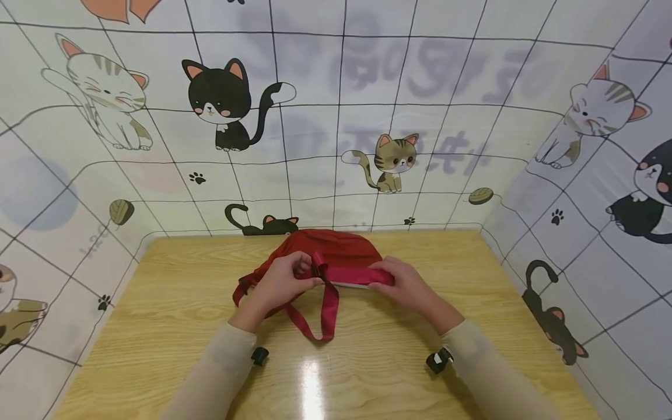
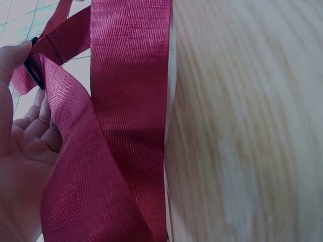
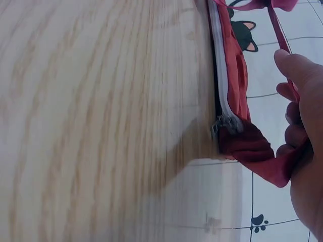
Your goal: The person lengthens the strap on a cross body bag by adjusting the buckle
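Observation:
A red fabric bag (image 1: 336, 242) lies on the wooden table, with pink-red webbing straps along its near side. My left hand (image 1: 280, 279) pinches a strap at its black buckle (image 2: 34, 70), thumb on the buckle's edge in the left wrist view. From there a loose strap loop (image 1: 329, 309) hangs toward me onto the tabletop. At the bag's right end, my right hand (image 1: 405, 284) grips the wide pink strap (image 1: 349, 276), fingers curled round it. The right wrist view shows a white zip (image 3: 218, 55) on the bag, with metal zip pulls (image 3: 225, 126) at its end.
The wooden table (image 1: 388, 361) meets a wall (image 1: 315, 128) printed with cartoon cats behind the bag, and similar walls rise at both sides. A small black device hangs under each wrist, the left device (image 1: 259, 356) and the right device (image 1: 438, 360).

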Demonstrator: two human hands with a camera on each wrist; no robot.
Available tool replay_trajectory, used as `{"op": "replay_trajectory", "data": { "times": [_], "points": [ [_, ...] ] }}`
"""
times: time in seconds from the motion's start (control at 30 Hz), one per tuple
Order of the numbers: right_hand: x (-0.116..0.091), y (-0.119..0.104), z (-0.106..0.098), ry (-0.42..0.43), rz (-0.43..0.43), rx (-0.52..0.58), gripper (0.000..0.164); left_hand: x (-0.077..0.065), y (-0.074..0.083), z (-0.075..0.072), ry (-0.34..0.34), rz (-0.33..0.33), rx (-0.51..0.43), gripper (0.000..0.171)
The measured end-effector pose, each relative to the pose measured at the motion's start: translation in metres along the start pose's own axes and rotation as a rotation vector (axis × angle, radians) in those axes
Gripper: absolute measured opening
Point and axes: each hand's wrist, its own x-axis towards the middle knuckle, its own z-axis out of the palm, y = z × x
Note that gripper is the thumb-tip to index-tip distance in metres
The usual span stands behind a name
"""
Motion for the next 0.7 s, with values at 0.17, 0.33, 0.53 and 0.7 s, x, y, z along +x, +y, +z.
{"op": "replay_trajectory", "data": {
  "times": [0.17,0.33,0.53,0.7],
  "points": [
    [-0.001,0.006,-0.006,-0.009,-0.018,-0.003,0.035,0.0,-0.003,-0.001,-0.006,0.004,0.007,0.042],
    [-0.005,0.011,-0.012,-0.015,0.036,-0.002,0.035,-0.001,-0.005,-0.003,0.014,0.011,0.001,0.042],
    [-0.003,0.004,-0.012,-0.092,-0.02,-0.177,0.056,-0.002,-0.003,-0.002,0.001,0.011,0.0,0.042],
    [0.011,-0.028,0.0,-0.153,-0.06,-0.263,0.07,-0.002,-0.001,0.001,-0.009,0.014,-0.012,0.039]
  ]
}}
